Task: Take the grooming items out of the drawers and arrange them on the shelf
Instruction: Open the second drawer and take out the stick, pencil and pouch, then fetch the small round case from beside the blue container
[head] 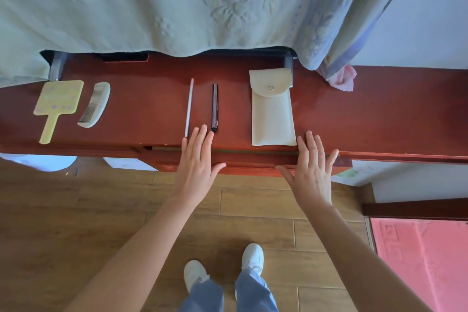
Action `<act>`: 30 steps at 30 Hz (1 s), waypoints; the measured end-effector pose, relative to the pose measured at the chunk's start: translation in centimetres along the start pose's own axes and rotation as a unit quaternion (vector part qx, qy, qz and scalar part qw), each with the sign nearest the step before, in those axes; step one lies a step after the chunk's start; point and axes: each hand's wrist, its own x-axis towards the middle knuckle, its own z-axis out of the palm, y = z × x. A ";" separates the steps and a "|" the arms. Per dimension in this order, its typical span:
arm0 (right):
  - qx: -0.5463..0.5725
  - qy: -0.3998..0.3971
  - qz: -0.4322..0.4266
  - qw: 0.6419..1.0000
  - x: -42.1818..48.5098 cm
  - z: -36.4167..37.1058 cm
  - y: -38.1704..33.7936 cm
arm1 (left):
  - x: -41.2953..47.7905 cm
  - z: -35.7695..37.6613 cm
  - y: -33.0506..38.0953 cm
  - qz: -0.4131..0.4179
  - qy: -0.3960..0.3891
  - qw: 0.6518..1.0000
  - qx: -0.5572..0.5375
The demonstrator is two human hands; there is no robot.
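With left hand [196, 162] and right hand [312, 170] flat, fingers [310, 143] straight and empty, I'd push the drawer [250, 167] in evenly, clear of the pouch [272, 114].

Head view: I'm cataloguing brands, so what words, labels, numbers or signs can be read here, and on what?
No text here can be read.
Dark pen: pale print near the end closest to the person, too small to read.
Hand mirror: faint decorative marks only, no lettering visible.
Pouch: plain, with a snap button, no text.
Comb and thin white stick: no markings visible.
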 end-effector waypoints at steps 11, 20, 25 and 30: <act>0.021 0.069 0.019 0.997 1.9 0.3 0.0 | 0.7 0.6 0.9 -0.061 0.044 0.996 -0.043; 0.022 -0.042 -0.009 0.999 0.6 -1.8 0.5 | 0.4 -2.4 1.8 -0.064 -0.062 0.995 -0.052; 0.033 -0.072 0.006 0.997 -1.1 -5.4 1.1 | 0.2 -5.5 4.0 -0.016 -0.082 0.995 -0.060; 0.050 -0.056 0.053 0.996 -3.3 -9.6 1.8 | 0.2 -8.4 7.7 0.047 -0.085 0.993 -0.070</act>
